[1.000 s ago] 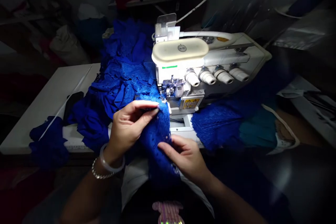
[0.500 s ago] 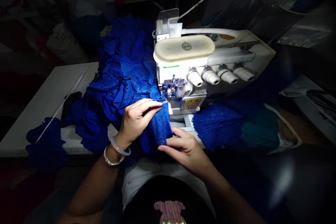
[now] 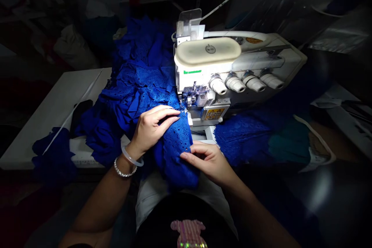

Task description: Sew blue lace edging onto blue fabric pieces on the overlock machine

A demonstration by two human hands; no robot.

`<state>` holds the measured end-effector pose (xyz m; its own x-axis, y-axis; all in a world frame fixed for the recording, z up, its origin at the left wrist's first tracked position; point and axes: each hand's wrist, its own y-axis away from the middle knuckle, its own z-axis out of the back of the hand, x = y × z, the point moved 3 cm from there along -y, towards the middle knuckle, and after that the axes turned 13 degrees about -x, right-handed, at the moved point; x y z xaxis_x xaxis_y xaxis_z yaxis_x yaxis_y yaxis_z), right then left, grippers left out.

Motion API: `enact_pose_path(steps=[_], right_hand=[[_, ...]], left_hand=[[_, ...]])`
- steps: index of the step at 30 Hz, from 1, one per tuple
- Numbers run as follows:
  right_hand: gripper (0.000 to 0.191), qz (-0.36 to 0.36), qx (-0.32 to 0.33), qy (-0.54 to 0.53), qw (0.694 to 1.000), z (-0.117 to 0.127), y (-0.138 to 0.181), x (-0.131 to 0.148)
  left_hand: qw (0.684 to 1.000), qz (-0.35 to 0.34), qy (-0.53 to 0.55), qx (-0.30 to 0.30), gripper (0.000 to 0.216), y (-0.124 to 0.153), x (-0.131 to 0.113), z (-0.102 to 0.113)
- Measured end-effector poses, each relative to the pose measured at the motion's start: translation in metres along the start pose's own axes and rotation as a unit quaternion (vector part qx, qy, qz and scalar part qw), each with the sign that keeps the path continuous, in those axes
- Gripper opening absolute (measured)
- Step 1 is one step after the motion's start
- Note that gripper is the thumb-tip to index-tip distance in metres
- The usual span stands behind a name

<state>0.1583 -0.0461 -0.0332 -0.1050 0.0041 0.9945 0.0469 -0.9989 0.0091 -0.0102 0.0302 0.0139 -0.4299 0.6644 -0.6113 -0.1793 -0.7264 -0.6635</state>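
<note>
Head view: the left hand (image 3: pixel 152 126) now lies more flat and open on the blue lace (image 3: pixel 174 151), beside the overlock machine (image 3: pixel 209 56). The right hand (image 3: pixel 207 161) pinches its edge.

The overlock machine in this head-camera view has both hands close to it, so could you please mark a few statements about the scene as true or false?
1. The left hand rests on blue eyelet lace close to the presser foot of the overlock machine. True.
2. The right hand is holding a pair of scissors. False: its fingers are at the lace, and no scissors show.
3. The bangle and chain bracelet are on the right wrist. False: both are on the left wrist.
4. Four white knobs stand in a row on the machine's front. True.
</note>
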Motion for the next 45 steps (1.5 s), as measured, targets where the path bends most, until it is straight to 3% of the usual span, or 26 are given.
enact_pose_path(steps=[4, 14, 17, 19, 22, 23, 27, 29, 33, 45], right_hand=[[0.037, 0.046, -0.007, -0.001, 0.999, 0.000, 0.004, 0.006], [0.022, 0.001, -0.050, 0.002, 0.999, -0.006, -0.003, -0.006], [0.022, -0.008, -0.086, -0.043, 0.995, -0.009, -0.012, -0.005], [0.023, 0.002, -0.095, -0.043, 0.995, -0.010, -0.015, -0.003], [0.016, 0.027, -0.091, -0.023, 0.995, -0.010, -0.017, -0.001], [0.017, 0.034, -0.079, -0.018, 0.996, -0.009, -0.018, 0.000], [0.067, 0.059, -0.019, 0.071, 0.996, -0.004, -0.017, 0.003], [0.077, 0.055, 0.006, 0.112, 0.992, -0.001, -0.014, 0.005], [0.084, 0.024, 0.030, 0.125, 0.991, 0.003, -0.009, 0.011], [0.082, 0.039, 0.011, 0.145, 0.989, 0.007, -0.013, 0.012]], left_hand=[[1.000, 0.024, 0.008, -0.003, 0.013, -0.001, -0.001, 0.001], [0.998, 0.013, -0.061, -0.013, 0.016, 0.001, -0.007, 0.001], [0.996, -0.015, -0.087, -0.035, 0.011, 0.004, -0.009, 0.002], [0.996, -0.050, -0.079, -0.010, 0.006, 0.007, -0.010, 0.001], [0.988, -0.111, -0.093, 0.044, 0.016, 0.014, -0.013, 0.001], [0.985, -0.128, -0.108, 0.052, 0.020, 0.016, -0.014, 0.002], [0.973, -0.166, -0.144, 0.071, 0.027, 0.023, -0.021, 0.005], [0.969, -0.177, -0.148, 0.085, 0.027, 0.025, -0.025, 0.004], [0.963, -0.179, -0.170, 0.104, 0.033, 0.029, -0.032, 0.000], [0.955, -0.141, -0.231, 0.119, 0.036, 0.030, -0.038, -0.005]])
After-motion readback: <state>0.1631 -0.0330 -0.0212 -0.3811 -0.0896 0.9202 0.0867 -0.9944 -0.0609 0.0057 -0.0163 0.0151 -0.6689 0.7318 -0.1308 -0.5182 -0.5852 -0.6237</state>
